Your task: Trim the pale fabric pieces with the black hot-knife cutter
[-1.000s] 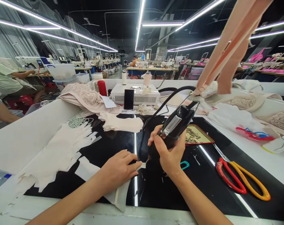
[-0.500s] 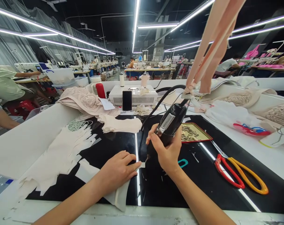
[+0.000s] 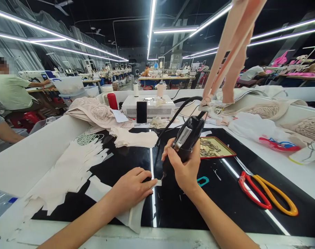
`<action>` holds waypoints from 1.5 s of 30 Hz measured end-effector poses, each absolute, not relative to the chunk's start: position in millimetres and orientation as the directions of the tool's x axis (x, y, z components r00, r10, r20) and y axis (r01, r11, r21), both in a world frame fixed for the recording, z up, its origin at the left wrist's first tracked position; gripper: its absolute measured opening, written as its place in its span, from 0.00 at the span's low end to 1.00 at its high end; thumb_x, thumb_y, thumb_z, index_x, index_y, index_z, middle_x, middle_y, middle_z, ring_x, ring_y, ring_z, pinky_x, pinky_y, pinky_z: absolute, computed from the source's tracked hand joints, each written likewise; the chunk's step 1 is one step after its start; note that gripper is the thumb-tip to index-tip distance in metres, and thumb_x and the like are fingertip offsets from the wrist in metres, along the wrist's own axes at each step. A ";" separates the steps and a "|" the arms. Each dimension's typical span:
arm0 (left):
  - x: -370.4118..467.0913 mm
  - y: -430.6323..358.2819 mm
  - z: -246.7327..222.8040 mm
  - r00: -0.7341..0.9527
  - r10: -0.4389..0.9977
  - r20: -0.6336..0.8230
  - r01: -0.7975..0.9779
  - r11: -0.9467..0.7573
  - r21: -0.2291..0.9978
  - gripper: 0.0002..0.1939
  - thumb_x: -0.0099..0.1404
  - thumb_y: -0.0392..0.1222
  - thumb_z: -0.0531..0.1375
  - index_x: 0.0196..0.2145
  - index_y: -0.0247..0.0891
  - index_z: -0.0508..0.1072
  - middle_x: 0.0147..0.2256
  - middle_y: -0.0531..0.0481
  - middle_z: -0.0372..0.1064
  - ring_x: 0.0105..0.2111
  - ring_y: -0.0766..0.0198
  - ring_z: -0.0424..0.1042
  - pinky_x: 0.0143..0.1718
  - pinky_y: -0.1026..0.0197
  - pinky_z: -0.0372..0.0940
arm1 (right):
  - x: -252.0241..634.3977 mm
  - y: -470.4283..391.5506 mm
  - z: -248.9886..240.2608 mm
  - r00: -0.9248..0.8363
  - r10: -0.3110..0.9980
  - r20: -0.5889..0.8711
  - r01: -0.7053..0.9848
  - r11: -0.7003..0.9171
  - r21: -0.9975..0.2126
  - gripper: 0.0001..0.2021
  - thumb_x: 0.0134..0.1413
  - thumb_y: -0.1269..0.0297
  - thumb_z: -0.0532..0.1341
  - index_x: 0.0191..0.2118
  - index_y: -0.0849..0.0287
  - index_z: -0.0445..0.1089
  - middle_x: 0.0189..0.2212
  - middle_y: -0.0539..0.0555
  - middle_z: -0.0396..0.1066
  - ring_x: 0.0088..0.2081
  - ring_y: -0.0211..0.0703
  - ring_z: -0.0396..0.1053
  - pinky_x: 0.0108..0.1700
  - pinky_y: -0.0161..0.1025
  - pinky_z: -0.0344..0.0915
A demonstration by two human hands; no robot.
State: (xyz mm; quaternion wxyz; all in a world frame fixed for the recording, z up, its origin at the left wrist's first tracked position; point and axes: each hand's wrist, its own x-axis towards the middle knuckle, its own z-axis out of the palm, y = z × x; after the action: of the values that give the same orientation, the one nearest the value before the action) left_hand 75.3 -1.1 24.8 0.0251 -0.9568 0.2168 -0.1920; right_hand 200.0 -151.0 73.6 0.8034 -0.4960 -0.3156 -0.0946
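Note:
My right hand (image 3: pixel 185 166) is wrapped round a black corded hand-held power tool (image 3: pixel 186 136) with a silver lever on its side. Pink fabric strips (image 3: pixel 228 65) are knotted near its top end and run upward. The tool points down, its narrow tip close to the end of a pale fabric piece (image 3: pixel 133 218). On that piece my left hand (image 3: pixel 135 186) lies flat, fingers stretched out and pressing it to the black board (image 3: pixel 173 214). The fabric's narrow end sticks out past my left index fingertip. Whether the tip touches the fabric I cannot tell.
Scissors (image 3: pixel 266 190) with red and orange handles lie at right, near a tray (image 3: pixel 231 152) of small slim pieces. A teal clip-like thing (image 3: pixel 203 180) is beside my right wrist. Pale cut pieces (image 3: pixel 61 169) cover the left. Behind stand a white box (image 3: pixel 149 107) and phone (image 3: pixel 142 112).
Both hands and the tool keep nearly the same place; the tool appears slightly further left. The view has shifted a little, and more of a co-worker shows at far left.

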 end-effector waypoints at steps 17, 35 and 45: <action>74.7 1.5 22.9 0.852 -0.363 0.377 -0.406 -0.913 0.040 0.12 0.80 0.39 0.56 0.56 0.37 0.74 0.48 0.44 0.73 0.46 0.56 0.73 0.49 0.52 0.75 | 190.9 -156.0 73.3 0.768 0.181 0.615 0.459 0.515 -0.724 0.16 0.56 0.71 0.68 0.45 0.50 0.62 0.31 0.42 0.73 0.23 0.34 0.71 0.25 0.34 0.73; 65.0 2.5 17.8 0.802 -0.391 0.452 -0.477 -0.874 0.091 0.11 0.77 0.28 0.55 0.53 0.33 0.72 0.47 0.44 0.75 0.47 0.57 0.74 0.50 0.55 0.76 | 191.9 -153.6 77.0 0.772 0.160 0.615 0.475 0.497 -0.726 0.16 0.56 0.69 0.69 0.44 0.51 0.62 0.30 0.42 0.72 0.23 0.34 0.70 0.26 0.35 0.72; 65.5 3.3 16.7 0.800 -0.388 0.458 -0.470 -0.880 0.075 0.11 0.75 0.26 0.58 0.52 0.32 0.73 0.45 0.45 0.75 0.45 0.57 0.75 0.49 0.56 0.76 | 192.5 -147.2 73.6 0.771 0.165 0.615 0.472 0.500 -0.726 0.16 0.57 0.70 0.68 0.43 0.50 0.61 0.31 0.41 0.72 0.23 0.34 0.71 0.26 0.35 0.72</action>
State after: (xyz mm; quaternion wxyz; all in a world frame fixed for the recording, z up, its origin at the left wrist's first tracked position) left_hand 65.5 3.3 16.7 -0.0926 -0.9441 0.2272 -0.2204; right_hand 192.5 -147.2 73.6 0.8032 -0.4906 -0.3242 -0.0956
